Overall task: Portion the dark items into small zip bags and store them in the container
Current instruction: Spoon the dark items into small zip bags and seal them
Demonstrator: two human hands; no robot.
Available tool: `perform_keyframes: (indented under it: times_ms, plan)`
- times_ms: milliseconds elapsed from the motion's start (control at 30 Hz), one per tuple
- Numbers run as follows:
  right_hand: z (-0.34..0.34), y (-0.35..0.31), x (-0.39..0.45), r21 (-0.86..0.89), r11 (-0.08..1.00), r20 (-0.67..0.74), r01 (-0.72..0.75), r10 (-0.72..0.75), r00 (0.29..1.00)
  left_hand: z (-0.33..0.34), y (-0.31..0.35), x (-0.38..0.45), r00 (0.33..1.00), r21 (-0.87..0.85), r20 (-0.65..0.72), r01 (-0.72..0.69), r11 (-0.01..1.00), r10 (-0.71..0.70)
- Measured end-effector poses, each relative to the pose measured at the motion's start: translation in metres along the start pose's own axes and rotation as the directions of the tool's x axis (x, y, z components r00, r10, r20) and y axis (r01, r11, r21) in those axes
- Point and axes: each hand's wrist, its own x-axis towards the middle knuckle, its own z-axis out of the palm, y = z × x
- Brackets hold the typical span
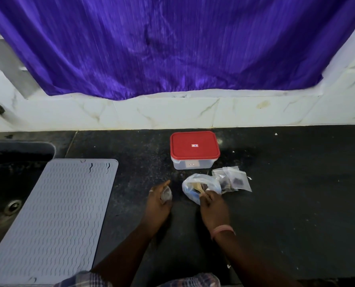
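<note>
**Portioning under way; container not yet loaded**

At the left end of the bench (296,204) a dark sink (11,183) is seen, partly covered by one grey ribbed mat (54,220). Neither is taken to be part of the task.

Near the middle of the bench, towards its front edge, one small zip bag (165,195) is held in the left hand (159,201), whose fingers are curled round it. Something dark seems to be inside it, though blur prevents certainty. Whether its seal is closed cannot be told.

Just to the right, one larger clear supply bag (200,188) lies open on the bench, and its mouth is entered by the fingertips of the right hand (212,206), which are pinched together, apparently on a pale object at the opening; exactly what is gripped cannot be made out.

Touching the supply bag on its right side, filled zip bags (233,180) with dark contents are overlapped in a small heap. Two are counted with confidence; a third may be beneath.

Behind these, towards the back edge of the bench, one clear container (194,163) is stood with its red lid (194,146) on.

By these signs the task is judged partly done: some portions are bagged, one is in hand, and storing in the container is still to be done. No bags can be seen inside it.
</note>
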Motion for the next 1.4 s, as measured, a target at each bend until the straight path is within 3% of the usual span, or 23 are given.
perform_keyframes:
  times_ms: [67, 133, 200, 267, 300, 400, 500, 600, 733, 1033, 1133, 1400]
  plan:
    - [-0.003, -0.001, -0.006, -0.366, 0.927, -0.093, 0.081, -0.123, 0.988, -0.003, 0.000, -0.001, 0.999, 0.027, 0.022, -0.026, 0.999, 0.025]
    - [-0.007, -0.010, -0.011, -0.474, 0.874, -0.186, 0.107, -0.218, 0.958, -0.006, 0.001, -0.001, 0.998, 0.020, 0.042, -0.039, 0.999, 0.038]
    - [-0.011, -0.022, -0.013, -0.351, 0.890, -0.167, 0.291, -0.365, 0.916, -0.010, 0.006, -0.001, 0.997, -0.024, 0.051, -0.056, 0.998, 0.057]
    - [-0.009, -0.035, -0.010, -0.133, 0.871, -0.052, 0.474, -0.483, 0.874, -0.015, 0.015, 0.000, 0.995, -0.098, 0.063, -0.074, 0.992, 0.080]
    - [-0.005, -0.042, -0.007, -0.033, 0.867, 0.026, 0.497, -0.496, 0.868, -0.018, 0.021, 0.001, 0.994, -0.157, 0.080, -0.063, 0.986, 0.076]
    - [0.004, -0.055, 0.000, 0.205, 0.907, 0.163, 0.369, -0.403, 0.901, -0.025, 0.043, 0.004, 0.987, -0.287, 0.118, -0.073, 0.955, 0.111]
    - [-0.003, -0.061, 0.002, 0.407, 0.887, 0.127, 0.217, -0.290, 0.949, -0.031, 0.055, 0.006, 0.982, -0.261, 0.093, -0.137, 0.956, 0.166]
    - [-0.016, -0.065, 0.003, 0.531, 0.838, 0.081, 0.126, -0.199, 0.977, -0.031, 0.055, 0.012, 0.995, -0.295, 0.079, -0.039, 0.955, 0.065]
    - [-0.020, -0.064, 0.007, 0.542, 0.836, 0.088, 0.087, -0.159, 0.983, -0.029, 0.058, 0.019, 0.993, -0.220, 0.086, -0.055, 0.974, 0.076]
    - [-0.028, -0.056, 0.021, 0.316, 0.945, 0.137, 0.086, -0.135, 0.981, -0.012, 0.084, 0.030, 0.973, -0.054, 0.184, -0.130, 0.990, 0.138]
    - [-0.036, -0.057, 0.023, 0.369, 0.926, 0.127, 0.079, -0.134, 0.983, -0.007, 0.089, 0.035, 0.982, 0.016, 0.149, -0.123, 0.992, 0.119]
    - [-0.058, -0.045, 0.030, 0.598, 0.801, 0.054, -0.024, -0.011, 0.998, 0.005, 0.100, 0.039, 0.996, -0.208, 0.070, 0.076, 0.975, -0.063]
